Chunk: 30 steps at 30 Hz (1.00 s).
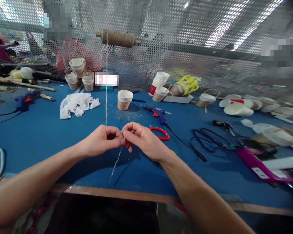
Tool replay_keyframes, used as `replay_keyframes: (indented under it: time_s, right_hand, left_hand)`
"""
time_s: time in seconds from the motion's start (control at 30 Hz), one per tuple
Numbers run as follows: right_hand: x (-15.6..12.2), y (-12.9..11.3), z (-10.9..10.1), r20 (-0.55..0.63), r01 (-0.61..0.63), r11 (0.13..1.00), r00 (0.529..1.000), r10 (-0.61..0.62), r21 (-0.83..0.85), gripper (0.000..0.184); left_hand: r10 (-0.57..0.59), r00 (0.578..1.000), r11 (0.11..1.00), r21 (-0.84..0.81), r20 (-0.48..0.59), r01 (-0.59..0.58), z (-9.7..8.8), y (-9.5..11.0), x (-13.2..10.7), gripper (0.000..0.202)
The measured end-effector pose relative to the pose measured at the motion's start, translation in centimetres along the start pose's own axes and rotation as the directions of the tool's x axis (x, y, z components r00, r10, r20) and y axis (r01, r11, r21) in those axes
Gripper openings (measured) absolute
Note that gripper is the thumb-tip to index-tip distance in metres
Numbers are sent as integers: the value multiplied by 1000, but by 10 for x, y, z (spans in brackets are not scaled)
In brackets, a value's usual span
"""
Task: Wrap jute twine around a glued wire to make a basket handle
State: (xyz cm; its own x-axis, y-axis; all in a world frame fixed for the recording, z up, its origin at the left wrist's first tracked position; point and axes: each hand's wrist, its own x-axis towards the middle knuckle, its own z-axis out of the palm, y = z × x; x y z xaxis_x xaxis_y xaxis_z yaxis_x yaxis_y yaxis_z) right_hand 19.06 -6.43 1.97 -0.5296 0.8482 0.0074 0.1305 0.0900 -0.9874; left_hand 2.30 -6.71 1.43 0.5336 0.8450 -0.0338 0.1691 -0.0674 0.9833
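Over the blue tabletop, my left hand (104, 139) and my right hand (143, 139) meet fingertip to fingertip, both pinching a thin twine (116, 164). Its loose end dangles below the fingers toward the table's front edge. From a twine spool (118, 37) mounted on the mesh wall, a strand (106, 104) runs straight down behind my left hand. The exact grip point is hidden by my fingers. Beyond my hands stands a twine-wrapped paper cup (124, 100). Red-handled scissors (162, 133) lie partly behind my right hand.
A blue glue gun (155, 112) with a black cord lies right of the cup; another glue gun (26, 100) is at left. White crumpled cloth (75, 104), handled cup baskets (88, 83), a yellow plastic holder (187, 85) and a magenta item (261, 165) surround the work area.
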Motion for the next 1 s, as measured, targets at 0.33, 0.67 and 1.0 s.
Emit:
replay_keyframes:
  time_s: [0.33,0.67,1.0]
  right_hand:
    - [-3,-2,-6,117,26,992,992,-41,123,9]
    - [-5,-6,-3,72,-23,996,997,29,-87,19]
    - [1,-3,8,-106,-73,957,993,45,-280,23]
  left_hand:
    - [-68,984,981,-167,165,96,-8,1,-1,13]
    - [-56,981,998,-13,186,59,-12,4,-2,15]
    - [24,998,972,233,59,-37,-14,2,-2,21]
